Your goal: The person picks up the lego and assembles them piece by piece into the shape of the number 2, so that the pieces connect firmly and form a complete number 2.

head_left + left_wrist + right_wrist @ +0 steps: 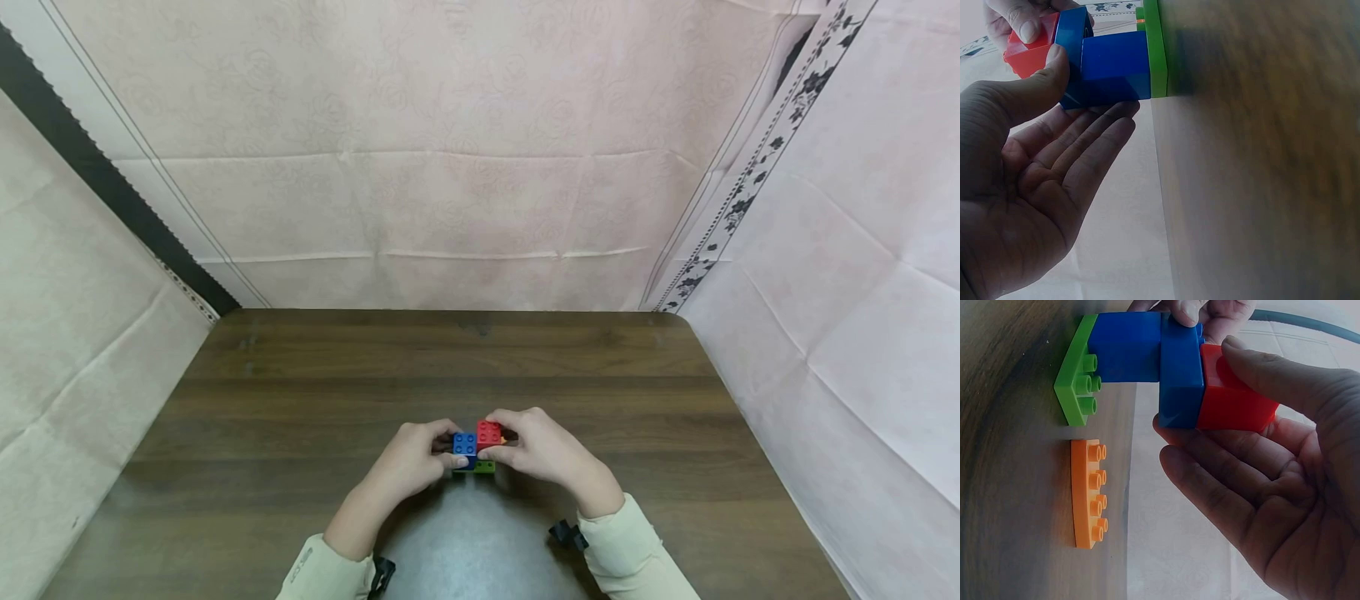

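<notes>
A green plate (1072, 378) lies on the table with a blue brick (1116, 65) standing on it. Across that brick sits a second blue brick (1180, 375), which juts out toward the right side. My left hand (412, 454) grips the blue bricks, its thumb on the upper one. With thumb and fingers, my right hand (546, 446) holds a red brick (1235, 394) against the top of the upper blue brick's jutting end. Whether the red brick is fully seated I cannot tell.
An orange plate (1082, 494) with studs rests on the table just right of the green one, mostly hidden by my right hand in the head view. Around the brown wooden table (450, 358) hang pale patterned cloths (450, 208) at the back and sides.
</notes>
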Tool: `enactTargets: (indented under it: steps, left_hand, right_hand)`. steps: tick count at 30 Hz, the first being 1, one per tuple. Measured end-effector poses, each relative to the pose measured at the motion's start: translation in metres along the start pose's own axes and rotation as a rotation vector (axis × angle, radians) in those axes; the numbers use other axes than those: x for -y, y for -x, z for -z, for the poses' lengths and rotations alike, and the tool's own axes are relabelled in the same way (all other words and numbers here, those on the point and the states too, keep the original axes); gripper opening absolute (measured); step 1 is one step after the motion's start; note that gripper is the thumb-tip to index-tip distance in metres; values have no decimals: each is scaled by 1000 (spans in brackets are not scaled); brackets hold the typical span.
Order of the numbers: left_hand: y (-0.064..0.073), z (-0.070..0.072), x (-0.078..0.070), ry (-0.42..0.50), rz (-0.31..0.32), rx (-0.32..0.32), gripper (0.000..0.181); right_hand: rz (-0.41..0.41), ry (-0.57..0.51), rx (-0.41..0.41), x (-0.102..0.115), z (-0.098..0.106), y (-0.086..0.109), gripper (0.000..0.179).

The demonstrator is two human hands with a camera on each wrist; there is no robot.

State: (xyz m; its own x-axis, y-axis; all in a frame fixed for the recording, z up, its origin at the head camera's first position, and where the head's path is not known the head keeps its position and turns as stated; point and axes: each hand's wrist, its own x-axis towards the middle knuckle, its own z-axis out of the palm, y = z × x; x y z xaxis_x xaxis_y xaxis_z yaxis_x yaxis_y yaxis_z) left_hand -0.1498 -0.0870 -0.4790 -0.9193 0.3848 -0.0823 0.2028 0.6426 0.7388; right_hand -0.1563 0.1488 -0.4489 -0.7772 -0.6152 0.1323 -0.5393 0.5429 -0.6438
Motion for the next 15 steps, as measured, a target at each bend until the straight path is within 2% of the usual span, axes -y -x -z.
enactTargets:
  steps: [15]
  left_hand:
    - [0,1,-2,2,-5,-1,21]
  right_hand:
    - [-16,-9,3,1,-1,0,27]
